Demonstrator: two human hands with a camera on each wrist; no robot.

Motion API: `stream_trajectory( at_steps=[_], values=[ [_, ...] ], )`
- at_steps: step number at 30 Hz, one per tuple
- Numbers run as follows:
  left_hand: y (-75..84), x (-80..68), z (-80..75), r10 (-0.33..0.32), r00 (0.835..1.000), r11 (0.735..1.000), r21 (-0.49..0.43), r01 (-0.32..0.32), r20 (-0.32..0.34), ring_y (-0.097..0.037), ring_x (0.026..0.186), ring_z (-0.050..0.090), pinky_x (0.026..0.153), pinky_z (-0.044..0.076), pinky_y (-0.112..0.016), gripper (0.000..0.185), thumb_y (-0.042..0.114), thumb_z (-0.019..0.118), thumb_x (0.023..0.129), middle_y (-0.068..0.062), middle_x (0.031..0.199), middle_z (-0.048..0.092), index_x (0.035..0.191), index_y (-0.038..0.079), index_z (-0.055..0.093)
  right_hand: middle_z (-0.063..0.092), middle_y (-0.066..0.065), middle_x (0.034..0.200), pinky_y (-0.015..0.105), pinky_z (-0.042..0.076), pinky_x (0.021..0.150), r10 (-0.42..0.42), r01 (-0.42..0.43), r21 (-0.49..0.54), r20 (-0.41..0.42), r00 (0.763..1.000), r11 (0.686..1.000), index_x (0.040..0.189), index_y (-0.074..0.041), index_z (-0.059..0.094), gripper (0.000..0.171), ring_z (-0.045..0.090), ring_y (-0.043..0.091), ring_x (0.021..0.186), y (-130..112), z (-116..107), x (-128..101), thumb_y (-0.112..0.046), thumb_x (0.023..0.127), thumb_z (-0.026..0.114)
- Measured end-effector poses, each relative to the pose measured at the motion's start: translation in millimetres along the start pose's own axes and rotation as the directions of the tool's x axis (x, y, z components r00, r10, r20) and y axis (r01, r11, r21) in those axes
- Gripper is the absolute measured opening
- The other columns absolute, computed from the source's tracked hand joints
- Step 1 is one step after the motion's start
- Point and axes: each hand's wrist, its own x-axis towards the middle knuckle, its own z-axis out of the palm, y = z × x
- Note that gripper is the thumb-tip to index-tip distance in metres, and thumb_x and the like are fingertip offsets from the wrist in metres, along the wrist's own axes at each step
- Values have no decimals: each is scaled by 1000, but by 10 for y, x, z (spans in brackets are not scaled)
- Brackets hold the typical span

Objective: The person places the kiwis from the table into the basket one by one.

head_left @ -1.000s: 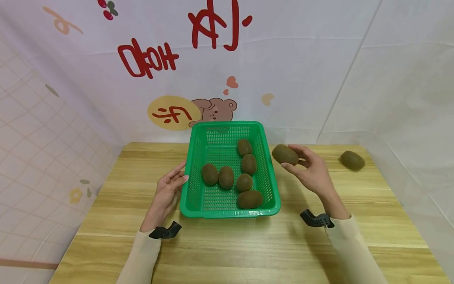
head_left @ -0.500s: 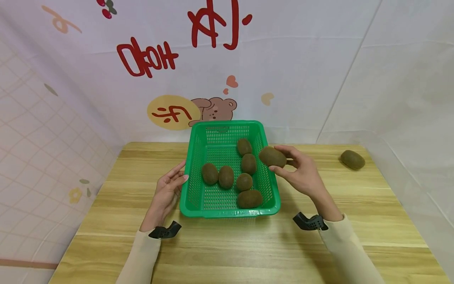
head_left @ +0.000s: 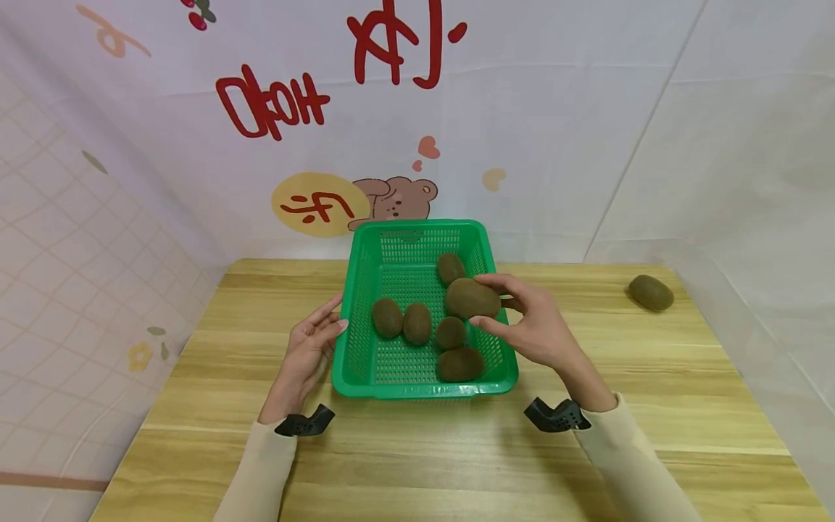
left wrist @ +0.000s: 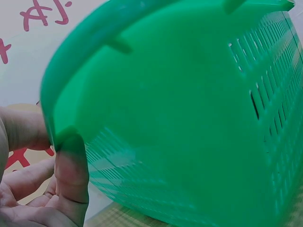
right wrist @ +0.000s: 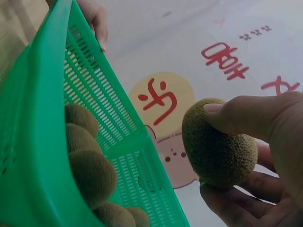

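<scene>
Brown kiwi pinched in right hand over green basket; left hand flat against its side

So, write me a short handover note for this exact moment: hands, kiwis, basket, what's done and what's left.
Right hand: holds a kiwi over the green basket, not yet released.
Left hand: open, fingers against the basket's left rim.
Done: five kiwis visible in the basket; the held one may hide another.
Left: probably drop the held kiwi in, then fetch the last kiwi at the table's far right edge.
</scene>
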Motion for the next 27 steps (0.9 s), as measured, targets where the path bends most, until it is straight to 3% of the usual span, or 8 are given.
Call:
stream_trajectory(
  at_steps=[8, 16, 20, 27],
  values=[
    [-10, 9, -4, 4, 1000, 1000, 5, -4, -2, -4, 93, 65, 82, 59, -17, 64, -3, 61, 99, 5, 104, 62, 158, 2, 37, 70, 1, 129, 33, 61, 93, -31, 31, -2, 80, 996, 1000, 136, -17, 65, 56, 69, 14, 107, -78, 81, 23, -21, 84, 87],
    [-10, 12, 5, 3, 1000, 1000, 2, -3, -6, -4, 93, 65, 82, 58, -16, 62, -5, 60, 99, 3, 106, 61, 157, 4, 40, 70, 0, 130, 35, 60, 93, -55, 49, 52, 142, 988, 997, 133, -16, 66, 50, 67, 15, 110, -56, 135, 18, -18, 87, 84],
    [-9, 18, 10, 1, 1000, 1000, 4, -1, -7, -3, 93, 65, 83, 58, -16, 62, -5, 60, 99, 3, 106, 60, 157, 4, 40, 69, -1, 131, 33, 60, 94, -55, 46, 70, 142, 988, 997, 133, -16, 66, 48, 65, 13, 113, -45, 123, 14, -17, 88, 83],
    [-2, 14, 9, -6, 1000, 1000, 1, 6, -9, -2, 91, 64, 83, 58, -15, 63, -4, 61, 99, 4, 105, 60, 158, 6, 40, 65, -2, 137, 45, 57, 99, -10, 10, 3, 118, 993, 1000, 138, -19, 63, 55, 65, 16, 114, -4, 70, -4, -24, 87, 84]
  ],
)
